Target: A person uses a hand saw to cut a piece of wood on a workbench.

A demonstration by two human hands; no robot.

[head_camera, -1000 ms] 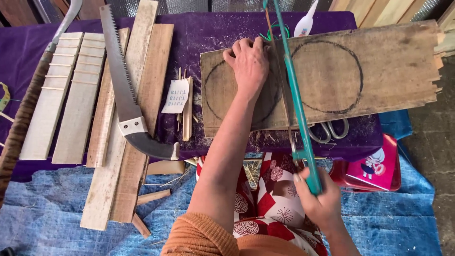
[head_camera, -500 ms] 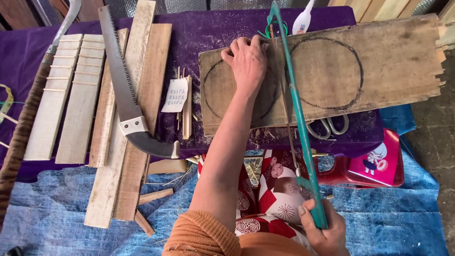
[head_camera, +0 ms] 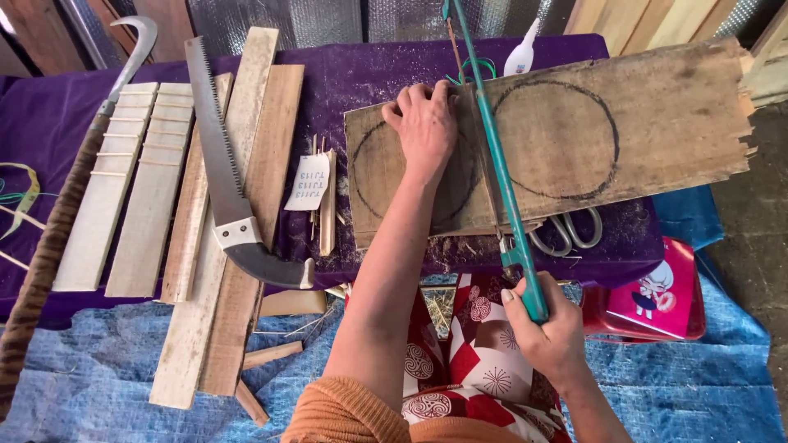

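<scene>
My right hand (head_camera: 552,328) has its fingers wrapped tight around the handle of the teal metal-framed saw (head_camera: 498,168). That saw crosses the weathered wooden board with two drawn circles (head_camera: 657,123) on the purple-covered worktop (head_camera: 361,74). My left hand (head_camera: 427,127) presses the board, fingers together.

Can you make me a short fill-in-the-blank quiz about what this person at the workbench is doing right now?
1. The right hand grips the green handle of a ____.
2. The left hand presses flat on a wooden ____.
3. Two ____ are drawn in black on the board.
4. A pair of scissors lies on the ____ cloth.

Missing words: saw; board; circles; purple
</scene>
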